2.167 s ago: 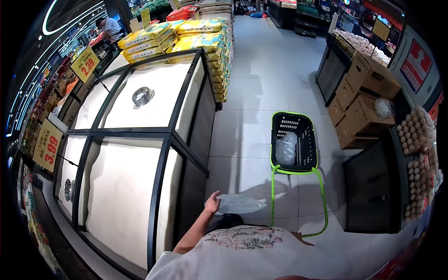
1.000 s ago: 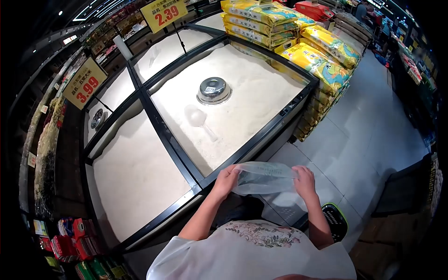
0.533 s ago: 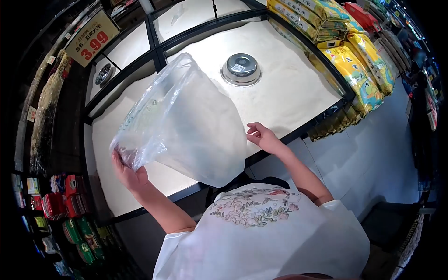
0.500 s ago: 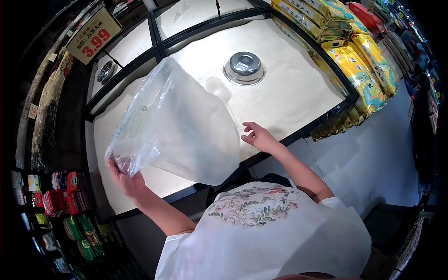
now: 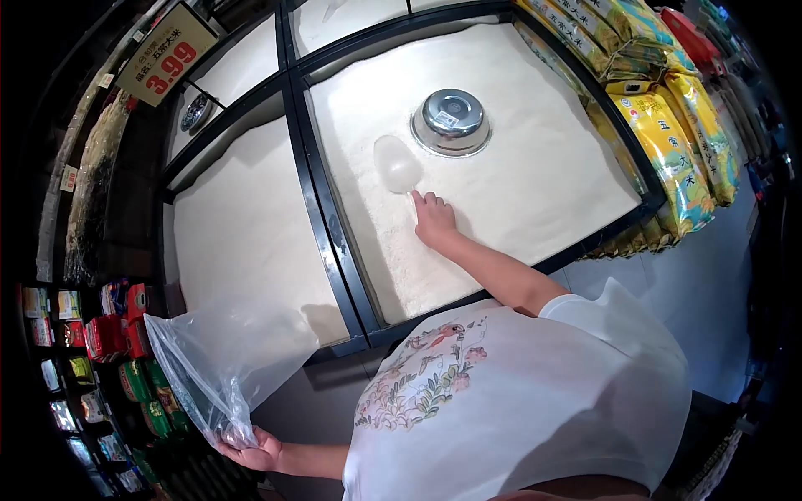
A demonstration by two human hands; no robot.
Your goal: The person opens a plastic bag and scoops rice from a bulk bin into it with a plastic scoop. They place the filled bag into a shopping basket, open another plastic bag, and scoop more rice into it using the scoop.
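My left hand [image 5: 257, 451] is closed around the gathered mouth of a clear plastic bag [image 5: 242, 355], low at the left, outside the bin's front edge. The bag spreads up and to the right from my fingers and looks empty. My right hand [image 5: 434, 221] reaches over the bin of white rice [image 5: 518, 200], its fingers curled at the handle end of a pale, translucent scoop [image 5: 398, 167]. The handle itself is mostly hidden by my fingers. The scoop's bowl lies on the rice, pointing away from me. Behind it sits an upturned metal bowl [image 5: 452, 122] with a small label.
A black divider [image 5: 322, 192] separates this bin from another rice bin [image 5: 242, 217] on the left. Yellow rice sacks [image 5: 660, 150] are stacked along the right side. A price sign [image 5: 165, 54] stands at the upper left, above shelves of packaged goods [image 5: 104, 338].
My left hand has drawn the bag down, away from over the bin. My right hand has moved forward and closed at the scoop's handle; the scoop, previously partly behind the bag, is uncovered.
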